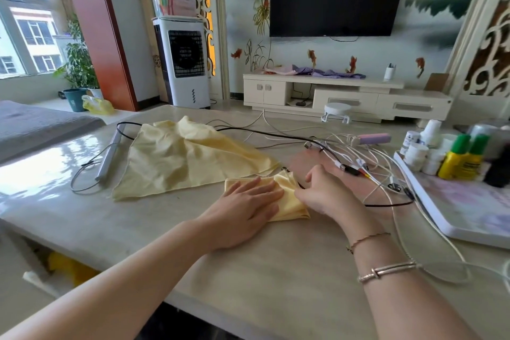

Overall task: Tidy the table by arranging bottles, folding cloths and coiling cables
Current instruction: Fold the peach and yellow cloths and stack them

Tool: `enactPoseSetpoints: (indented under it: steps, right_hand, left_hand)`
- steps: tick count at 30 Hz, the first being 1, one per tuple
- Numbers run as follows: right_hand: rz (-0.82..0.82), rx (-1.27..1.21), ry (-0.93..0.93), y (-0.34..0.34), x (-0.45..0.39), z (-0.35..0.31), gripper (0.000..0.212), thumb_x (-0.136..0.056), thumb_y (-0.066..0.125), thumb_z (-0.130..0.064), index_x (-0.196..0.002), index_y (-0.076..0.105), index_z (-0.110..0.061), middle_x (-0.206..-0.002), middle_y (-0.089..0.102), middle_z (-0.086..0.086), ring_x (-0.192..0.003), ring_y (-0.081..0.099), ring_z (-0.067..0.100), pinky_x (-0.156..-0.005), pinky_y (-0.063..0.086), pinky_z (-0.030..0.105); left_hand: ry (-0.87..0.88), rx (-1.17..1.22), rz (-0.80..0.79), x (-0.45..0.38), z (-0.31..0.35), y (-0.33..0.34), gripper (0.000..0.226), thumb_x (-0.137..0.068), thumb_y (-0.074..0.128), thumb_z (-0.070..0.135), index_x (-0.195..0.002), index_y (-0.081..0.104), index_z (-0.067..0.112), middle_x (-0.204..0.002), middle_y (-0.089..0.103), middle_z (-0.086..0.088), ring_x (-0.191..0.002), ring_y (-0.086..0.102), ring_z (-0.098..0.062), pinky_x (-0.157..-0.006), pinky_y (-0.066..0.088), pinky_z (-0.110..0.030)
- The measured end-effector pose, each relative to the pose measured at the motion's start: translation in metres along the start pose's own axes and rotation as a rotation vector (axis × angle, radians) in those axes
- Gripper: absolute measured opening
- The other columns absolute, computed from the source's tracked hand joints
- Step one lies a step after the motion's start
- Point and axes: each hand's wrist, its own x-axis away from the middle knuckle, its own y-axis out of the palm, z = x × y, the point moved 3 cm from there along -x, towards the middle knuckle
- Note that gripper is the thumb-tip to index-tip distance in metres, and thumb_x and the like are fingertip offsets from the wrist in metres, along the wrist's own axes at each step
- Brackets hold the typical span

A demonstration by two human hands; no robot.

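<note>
A small folded yellow cloth [289,201] lies on the table in front of me. My left hand [245,212] presses flat on its left half, fingers straight. My right hand [325,193] pinches the cloth's right edge with curled fingers. A larger yellow cloth [187,157] lies spread and rumpled behind it. Tangled white and black cables [358,157] sprawl to the right of the cloths. Several bottles [430,149], two of them yellow with green caps [463,163], stand on a white tray [441,215] at the right.
A grey bar-shaped device [109,157] with a looped dark cord lies at the left of the table. A pink power bank [375,138] sits among the cables. A small white stand [335,112] is at the far edge. The table edge runs close below my forearms.
</note>
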Motion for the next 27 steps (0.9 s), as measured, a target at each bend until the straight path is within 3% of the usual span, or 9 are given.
enactPoseSetpoints:
  steps: [3, 7, 9, 11, 13, 15, 19, 22, 27]
  right_hand:
    - [-0.012, 0.090, -0.012, 0.001, 0.001, -0.001, 0.027, -0.087, 0.050, -0.039, -0.070, 0.043, -0.018, -0.069, 0.048, -0.002, -0.080, 0.052, 0.027, -0.075, 0.035, 0.033]
    - [-0.076, -0.163, -0.047, -0.001, 0.003, -0.009, 0.040, -0.087, 0.056, -0.037, -0.059, 0.033, -0.019, -0.058, 0.034, -0.003, -0.060, 0.036, 0.020, -0.055, 0.023, 0.030]
    - [-0.098, -0.521, -0.045, -0.013, 0.006, -0.015, 0.032, -0.089, 0.058, -0.032, -0.064, 0.042, -0.020, -0.061, 0.039, -0.002, -0.057, 0.035, 0.014, -0.053, 0.023, 0.028]
    - [-0.092, -0.793, -0.049, -0.033, 0.010, -0.019, 0.019, -0.091, 0.058, -0.027, -0.075, 0.055, -0.018, -0.068, 0.048, 0.000, -0.059, 0.044, 0.012, -0.053, 0.025, 0.026]
    - [-0.088, -0.977, -0.099, -0.057, 0.018, -0.021, 0.016, -0.092, 0.056, -0.029, -0.084, 0.060, -0.016, -0.071, 0.055, 0.000, -0.061, 0.053, 0.011, -0.057, 0.029, 0.026]
    - [-0.069, -1.099, -0.160, -0.083, 0.027, -0.013, 0.024, -0.095, 0.050, -0.033, -0.084, 0.064, -0.016, -0.077, 0.065, 0.001, -0.070, 0.060, 0.012, -0.064, 0.033, 0.029]
    - [0.138, -1.053, -0.075, -0.132, 0.044, 0.047, 0.021, -0.094, 0.052, -0.033, -0.094, 0.065, -0.017, -0.101, 0.070, 0.002, -0.093, 0.061, 0.017, -0.076, 0.043, 0.032]
    - [0.212, -0.951, 0.090, -0.152, 0.060, 0.113, 0.030, -0.090, 0.060, -0.030, -0.119, 0.053, -0.023, -0.113, 0.061, 0.004, -0.100, 0.059, 0.020, -0.079, 0.050, 0.036]
    - [0.287, -0.993, 0.164, -0.188, 0.097, 0.193, 0.043, -0.093, 0.054, -0.005, -0.129, 0.043, -0.024, -0.109, 0.059, 0.009, -0.085, 0.058, 0.020, -0.064, 0.049, 0.031]
  left_hand:
    - [0.005, 0.046, 0.027, 0.000, 0.000, -0.003, 0.050, -0.098, 0.027, 0.052, -0.146, 0.029, 0.039, -0.155, 0.020, 0.019, -0.146, 0.004, -0.005, -0.120, 0.005, -0.034]
    - [-0.040, 0.063, 0.085, 0.003, 0.006, -0.013, 0.072, -0.082, 0.037, 0.076, -0.143, 0.036, 0.038, -0.152, 0.028, 0.020, -0.144, 0.011, -0.003, -0.118, 0.010, -0.028]
    - [-0.044, 0.012, 0.155, 0.004, 0.015, -0.024, 0.075, -0.078, 0.046, 0.074, -0.142, 0.037, 0.037, -0.148, 0.035, 0.020, -0.139, 0.023, -0.005, -0.112, 0.020, -0.026]
    - [-0.032, 0.047, 0.253, -0.001, 0.030, -0.036, 0.052, -0.087, 0.055, 0.046, -0.136, 0.043, 0.032, -0.133, 0.051, 0.012, -0.123, 0.044, -0.012, -0.096, 0.038, -0.029]
    - [-0.032, 0.190, 0.341, -0.010, 0.052, -0.049, 0.023, -0.092, 0.047, 0.025, -0.114, 0.054, 0.027, -0.097, 0.061, 0.003, -0.087, 0.057, -0.020, -0.069, 0.045, -0.034]
    - [-0.120, 0.466, 0.395, -0.025, 0.073, -0.057, 0.016, -0.094, 0.041, 0.023, -0.082, 0.053, 0.023, -0.069, 0.052, 0.002, -0.062, 0.048, -0.019, -0.056, 0.037, -0.032]
    - [-0.258, 1.197, 0.257, -0.058, 0.135, -0.062, 0.029, -0.100, 0.034, 0.029, -0.085, 0.057, 0.017, -0.079, 0.061, -0.002, -0.073, 0.057, -0.019, -0.066, 0.046, -0.030]
    - [-0.267, 1.464, 0.105, -0.083, 0.190, -0.055, 0.029, -0.099, 0.033, 0.029, -0.092, 0.059, 0.017, -0.089, 0.067, -0.006, -0.080, 0.064, -0.019, -0.074, 0.054, -0.035]
    - [-0.297, 1.571, -0.061, -0.128, 0.265, -0.031, 0.020, -0.098, 0.041, 0.021, -0.106, 0.056, 0.010, -0.086, 0.067, -0.008, -0.074, 0.063, -0.019, -0.059, 0.054, -0.033]
